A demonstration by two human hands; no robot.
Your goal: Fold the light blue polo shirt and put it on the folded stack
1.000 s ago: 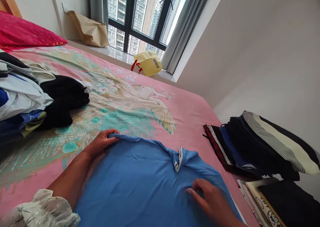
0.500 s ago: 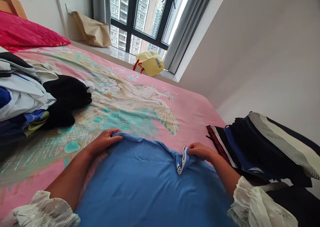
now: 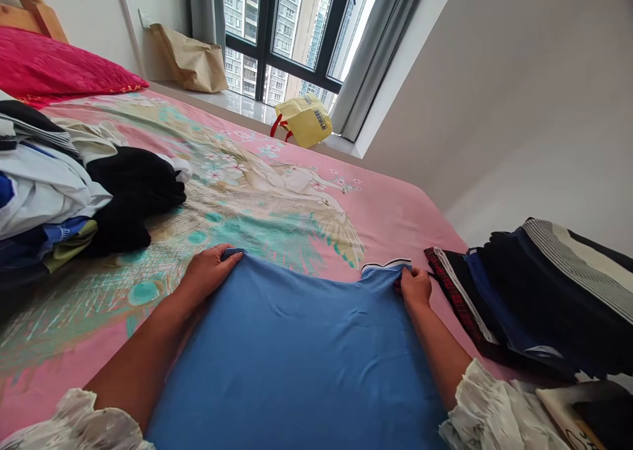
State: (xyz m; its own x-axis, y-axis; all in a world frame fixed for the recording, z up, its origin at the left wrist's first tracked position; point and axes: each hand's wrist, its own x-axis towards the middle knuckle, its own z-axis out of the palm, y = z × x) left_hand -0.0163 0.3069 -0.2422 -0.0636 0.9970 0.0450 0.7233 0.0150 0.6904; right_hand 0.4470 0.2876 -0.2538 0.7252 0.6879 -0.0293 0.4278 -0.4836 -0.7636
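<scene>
A blue shirt (image 3: 297,351) lies flat on the pink patterned bedspread (image 3: 277,192) in front of me. My left hand (image 3: 208,275) pinches its far left corner against the bed. My right hand (image 3: 415,286) grips the far right corner, beside the shirt's striped collar edge (image 3: 386,265). The far edge of the shirt is stretched straight between both hands. White frilled cuffs cover my wrists at the bottom of the view.
A loose heap of clothes (image 3: 59,186) lies at the left. A stack of folded clothes (image 3: 534,291) sits at the right bed edge. A red pillow (image 3: 54,70), a brown paper bag (image 3: 195,57) and a yellow bag (image 3: 304,120) lie by the window.
My right hand went from the shirt's middle to the bunched collar, then pulled it out to the right, so the far edge is now straight. My left hand stayed put.
</scene>
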